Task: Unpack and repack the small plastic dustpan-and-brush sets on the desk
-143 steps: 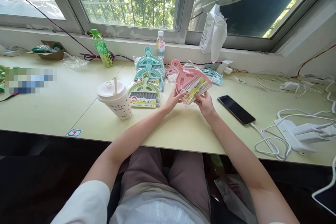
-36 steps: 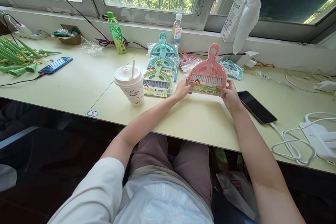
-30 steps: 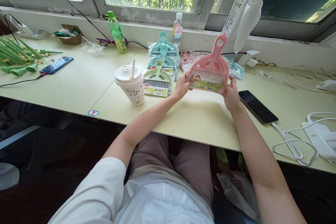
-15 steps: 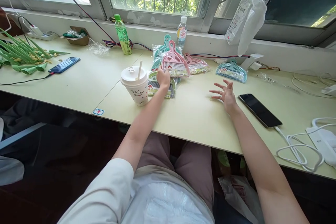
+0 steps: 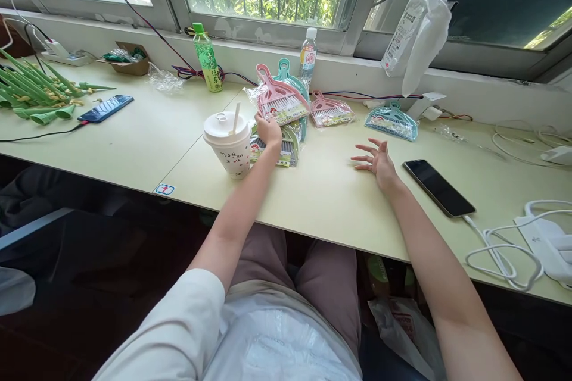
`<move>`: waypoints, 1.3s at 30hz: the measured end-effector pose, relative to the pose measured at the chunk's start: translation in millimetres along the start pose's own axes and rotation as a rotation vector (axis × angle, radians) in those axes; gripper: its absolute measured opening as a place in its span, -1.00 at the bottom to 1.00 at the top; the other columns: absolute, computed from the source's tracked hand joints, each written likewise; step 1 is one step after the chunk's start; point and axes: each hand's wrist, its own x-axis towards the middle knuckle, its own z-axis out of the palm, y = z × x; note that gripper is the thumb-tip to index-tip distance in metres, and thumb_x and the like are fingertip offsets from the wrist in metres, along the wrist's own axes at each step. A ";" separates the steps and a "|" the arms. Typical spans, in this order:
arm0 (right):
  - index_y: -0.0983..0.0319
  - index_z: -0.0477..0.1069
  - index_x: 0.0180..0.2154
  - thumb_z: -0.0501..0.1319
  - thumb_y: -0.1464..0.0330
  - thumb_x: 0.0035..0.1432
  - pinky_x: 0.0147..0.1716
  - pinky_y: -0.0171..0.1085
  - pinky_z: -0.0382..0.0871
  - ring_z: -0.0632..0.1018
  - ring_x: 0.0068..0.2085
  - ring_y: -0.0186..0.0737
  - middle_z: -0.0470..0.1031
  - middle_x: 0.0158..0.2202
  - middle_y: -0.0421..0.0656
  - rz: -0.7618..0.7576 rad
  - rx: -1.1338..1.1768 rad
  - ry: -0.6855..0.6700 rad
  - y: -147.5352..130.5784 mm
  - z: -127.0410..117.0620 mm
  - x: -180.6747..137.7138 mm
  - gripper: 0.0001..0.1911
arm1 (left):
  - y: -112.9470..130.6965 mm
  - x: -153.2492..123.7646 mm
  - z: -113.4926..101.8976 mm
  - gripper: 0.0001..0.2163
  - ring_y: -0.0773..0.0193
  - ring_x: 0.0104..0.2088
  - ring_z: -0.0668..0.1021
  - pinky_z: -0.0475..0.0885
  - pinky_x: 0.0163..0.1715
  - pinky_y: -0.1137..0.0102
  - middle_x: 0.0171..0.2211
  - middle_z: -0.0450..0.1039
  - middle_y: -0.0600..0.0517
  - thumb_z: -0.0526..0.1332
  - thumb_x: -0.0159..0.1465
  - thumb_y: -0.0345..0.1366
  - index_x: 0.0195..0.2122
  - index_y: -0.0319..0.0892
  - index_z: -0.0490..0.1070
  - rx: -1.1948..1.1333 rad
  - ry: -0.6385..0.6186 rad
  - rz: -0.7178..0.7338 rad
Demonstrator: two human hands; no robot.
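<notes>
My left hand (image 5: 269,133) grips the lower edge of a pink mini dustpan and brush set (image 5: 281,98) in clear wrapping, tilted over a pile of similar sets. Beneath it lies a green set (image 5: 288,146), and behind it shows a teal set (image 5: 291,74). Another pink set (image 5: 331,110) rests just right of the pile. Palm sideways and fingers spread, my right hand (image 5: 376,162) is over the table and holds nothing. Its nearest things are a black phone (image 5: 438,188) and a separate teal set (image 5: 392,121).
A lidded white cup with a straw (image 5: 227,146) stands close to my left forearm. Two bottles, a green one (image 5: 208,59) and a clear one (image 5: 308,55), stand by the window. White cables (image 5: 504,250) lie at right; green plastic stems (image 5: 40,86) and a blue phone (image 5: 106,109) at left.
My left hand has moved the pink set leftward across the pile, uncovering more of the other pink set. My right hand stays spread in nearly the same place.
</notes>
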 end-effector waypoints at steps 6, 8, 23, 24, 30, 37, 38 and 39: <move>0.05 0.24 0.04 -0.13 -0.27 0.15 -0.39 -0.23 0.62 0.64 -0.19 -0.14 0.46 0.05 -0.05 0.007 -0.016 -0.026 -2.5 0.6 -2.6 -0.32 | 1.2 -14.2 -2.2 -0.47 0.05 0.33 0.19 0.23 0.22 0.05 0.30 0.12 -0.26 0.07 0.27 -0.52 0.27 -0.21 0.05 0.225 0.216 0.282; 0.05 0.25 0.03 -0.12 -0.26 0.16 -0.39 -0.23 0.62 0.64 -0.19 -0.15 0.47 0.05 -0.05 0.011 -0.019 -0.030 -2.2 0.2 -2.3 -0.33 | 3.5 -22.6 -3.4 -0.47 0.07 0.39 0.01 0.11 0.28 -0.03 0.38 -0.04 -0.16 0.03 0.28 -0.54 0.28 -0.12 0.09 0.328 0.232 0.450; 0.09 0.34 -0.01 -0.10 -0.22 0.20 -0.32 -0.27 0.59 0.64 -0.21 -0.19 0.53 0.00 -0.07 0.025 -0.043 -0.091 -1.3 -1.0 -2.6 -0.36 | -0.4 -28.8 9.3 -0.57 0.06 0.21 0.34 0.12 0.28 0.08 0.18 0.35 -0.13 -0.07 0.28 -0.57 0.05 -0.12 0.42 0.529 -0.470 0.844; 0.09 0.34 -0.01 -0.10 -0.22 0.19 -0.32 -0.27 0.59 0.64 -0.22 -0.19 0.53 0.00 -0.07 0.026 -0.049 -0.093 -1.5 -0.6 -2.6 -0.36 | 0.2 -28.5 8.7 -0.56 0.07 0.21 0.35 0.11 0.29 0.08 0.18 0.36 -0.12 -0.07 0.27 -0.57 0.06 -0.12 0.41 0.534 -0.459 0.840; 0.10 0.36 -0.03 -0.10 -0.22 0.19 -0.34 -0.27 0.57 0.64 -0.22 -0.18 0.53 -0.01 -0.06 0.036 -0.082 -0.095 -4.4 2.0 -3.7 -0.35 | 1.6 -28.6 6.6 -0.56 0.08 0.25 0.32 -0.03 0.34 0.03 0.18 0.35 -0.13 -0.06 0.27 -0.57 0.07 -0.11 0.40 0.543 -0.405 0.788; 0.11 0.38 -0.04 -0.08 -0.22 0.19 -0.30 -0.26 0.57 0.64 -0.23 -0.20 0.54 -0.03 -0.06 0.011 -0.079 -0.111 -0.6 -0.3 -2.2 -0.35 | -6.6 -29.1 10.4 -0.53 0.10 0.29 0.26 0.07 0.30 0.09 0.19 0.33 -0.13 -0.03 0.27 -0.55 0.19 -0.14 0.27 0.427 -0.397 0.721; 0.11 0.38 -0.04 -0.07 -0.22 0.19 -0.31 -0.26 0.57 0.64 -0.24 -0.20 0.55 -0.03 -0.06 0.008 -0.079 -0.109 -0.2 -0.2 -2.2 -0.35 | -6.8 -29.3 10.7 -0.54 0.11 0.29 0.25 0.08 0.30 0.10 0.19 0.33 -0.12 -0.02 0.28 -0.54 0.19 -0.12 0.27 0.401 -0.395 0.709; 0.11 0.38 -0.04 -0.07 -0.22 0.19 -0.31 -0.26 0.57 0.64 -0.24 -0.20 0.55 -0.03 -0.06 0.004 -0.080 -0.103 0.2 0.2 -2.2 -0.35 | -6.3 -29.4 10.5 -0.55 0.11 0.29 0.25 0.09 0.29 0.11 0.19 0.33 -0.11 -0.02 0.28 -0.52 0.18 -0.11 0.26 0.379 -0.392 0.695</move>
